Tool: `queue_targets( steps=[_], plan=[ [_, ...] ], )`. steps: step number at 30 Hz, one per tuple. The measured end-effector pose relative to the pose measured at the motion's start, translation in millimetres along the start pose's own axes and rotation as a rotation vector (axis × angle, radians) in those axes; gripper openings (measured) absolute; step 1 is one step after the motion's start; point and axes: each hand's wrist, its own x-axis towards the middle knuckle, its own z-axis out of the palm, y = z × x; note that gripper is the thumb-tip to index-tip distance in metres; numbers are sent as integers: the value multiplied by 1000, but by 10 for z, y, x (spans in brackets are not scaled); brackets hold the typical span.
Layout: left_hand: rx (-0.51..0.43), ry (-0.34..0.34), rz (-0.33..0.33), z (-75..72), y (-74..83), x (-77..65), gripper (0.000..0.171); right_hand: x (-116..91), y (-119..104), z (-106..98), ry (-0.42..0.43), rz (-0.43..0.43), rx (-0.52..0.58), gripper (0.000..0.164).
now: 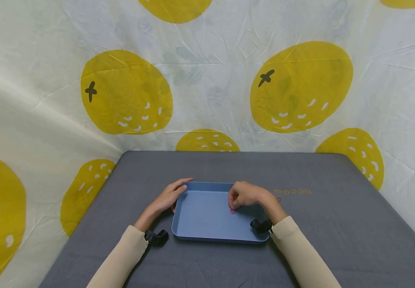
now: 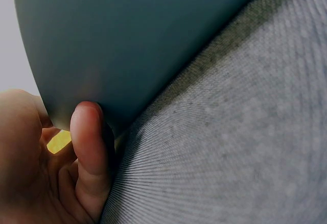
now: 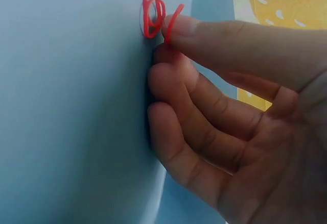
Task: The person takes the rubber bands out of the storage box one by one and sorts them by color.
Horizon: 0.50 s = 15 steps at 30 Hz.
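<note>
A shallow blue tray (image 1: 207, 224) lies on the table. My left hand (image 1: 168, 198) holds it at the far left corner, its fingers bent against the outer wall (image 2: 102, 45) in the left wrist view. Over the right part of the tray, my right hand (image 1: 245, 194) pinches a red rubber band (image 3: 174, 22) between thumb and index finger. More red rubber bands (image 3: 148, 15) lie bunched on the tray floor right at those fingertips; the head view shows them as a small red cluster (image 1: 233, 211). The other right-hand fingers curl close to the tray floor.
Several orange rubber bands (image 1: 294, 191) lie in a row on the grey tabletop (image 1: 337, 224), right of the tray. A red rubber band (image 1: 278, 199) shows beside my right wrist. Behind the table hangs a white curtain (image 1: 211, 92) with yellow fruit prints.
</note>
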Motion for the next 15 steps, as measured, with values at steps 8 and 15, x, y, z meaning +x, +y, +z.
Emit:
queue_targets(
  steps=[8,15],
  plan=[
    [7,0,-10,-2,7,-4,44,-24,-11,-44,22,-3,27,17],
    [1,4,-17,-3,16,-6,42,-54,-10,-87,50,-6,59,15]
  ],
)
